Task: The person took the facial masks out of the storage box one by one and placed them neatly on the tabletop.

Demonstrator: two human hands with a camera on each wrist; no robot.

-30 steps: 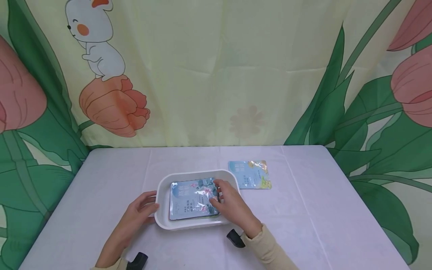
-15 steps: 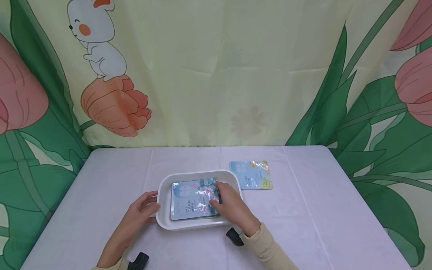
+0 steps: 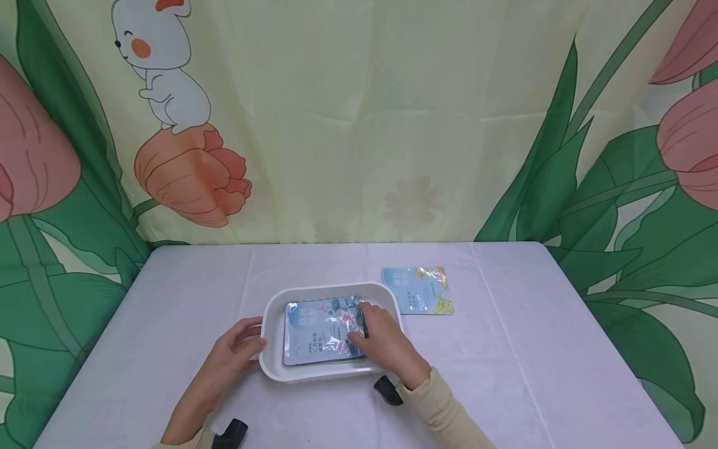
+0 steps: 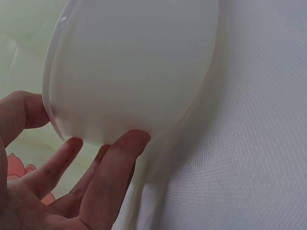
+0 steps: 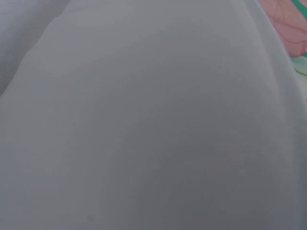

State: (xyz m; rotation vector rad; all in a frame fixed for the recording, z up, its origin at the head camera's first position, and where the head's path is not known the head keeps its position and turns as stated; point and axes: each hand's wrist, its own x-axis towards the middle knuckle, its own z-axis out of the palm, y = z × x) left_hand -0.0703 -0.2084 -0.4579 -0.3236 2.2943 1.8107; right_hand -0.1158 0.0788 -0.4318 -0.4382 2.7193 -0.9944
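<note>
A white tray stands on the table, with a flat blue foil sachet lying in it. Under the sachet's lower edge shows a thin strip of another one. My right hand reaches over the tray's right side and pinches the sachet's right edge; how many sachets it grips, I cannot tell. My left hand rests its fingertips against the outside of the tray's left end. In the left wrist view, the left fingers touch the tray's outer wall. Only the pale tray wall fills the right wrist view, without the hand.
A second light blue foil sachet with a yellow-green print lies on the table just behind the tray's right corner. White cloth covers the table. Behind the table's far edge hangs a printed curtain.
My right thumb and fingers have closed together on the sachet's right edge since a second ago. The tray and left hand stay put relative to the table.
</note>
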